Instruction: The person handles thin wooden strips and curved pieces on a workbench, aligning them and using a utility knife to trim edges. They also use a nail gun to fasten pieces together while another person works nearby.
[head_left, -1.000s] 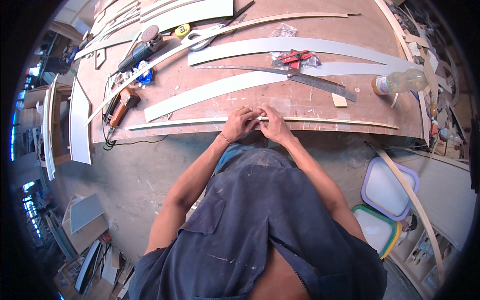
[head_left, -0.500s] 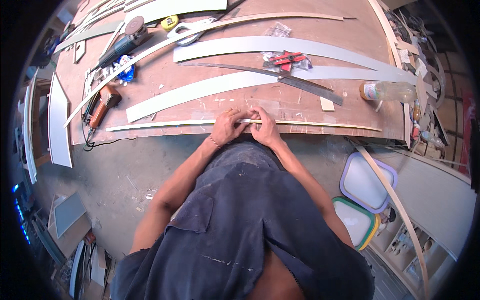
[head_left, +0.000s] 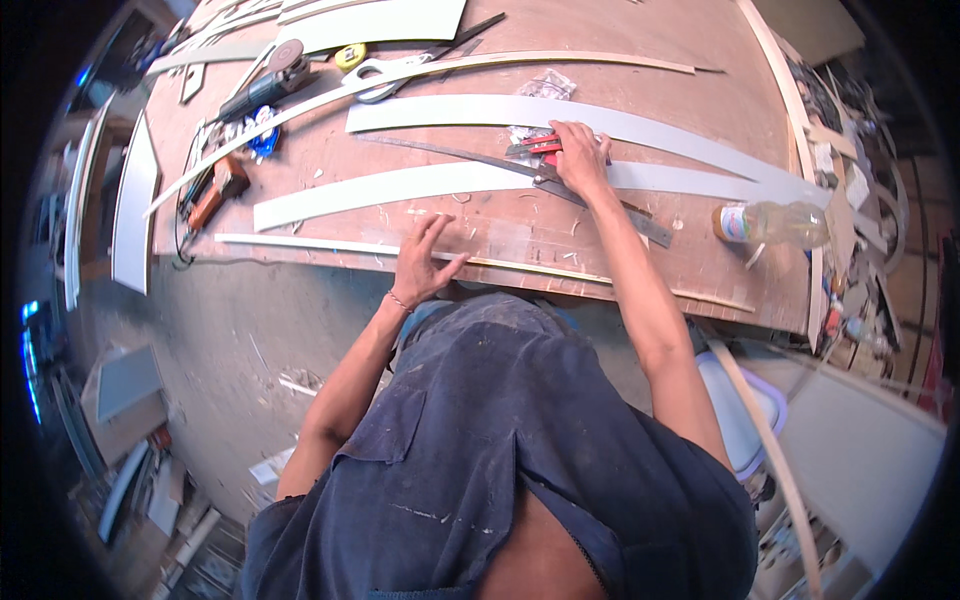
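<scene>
My left hand [head_left: 424, 268] is open, fingers spread, over the thin pale strip [head_left: 340, 243] that runs along the table's near edge. The strip passes beneath it, and I cannot tell whether the fingers touch it. Farther off, my right hand [head_left: 583, 158] has its fingers curled over a red-and-black utility knife [head_left: 540, 146], whose right part they hide. The knife is by clear plastic bags [head_left: 548, 86]. Two curved white strips [head_left: 440, 110] lie on the far and near sides of it. A dark metal ruler-like blade [head_left: 440, 152] crosses the nearer strip.
On the wooden table [head_left: 390, 215] are an angle grinder [head_left: 262, 88], a yellow tape measure [head_left: 350, 56], white-handled scissors [head_left: 378, 80] and an orange-brown power tool [head_left: 216, 195]. A plastic bottle [head_left: 775, 224] lies at the right. Long bent strips and panels surround the table.
Both hands have come off the thin strip's middle. My right hand has reached forward to the red-and-black knife; my left hand has moved left and spread its fingers. The strip's right end has swung nearer.
</scene>
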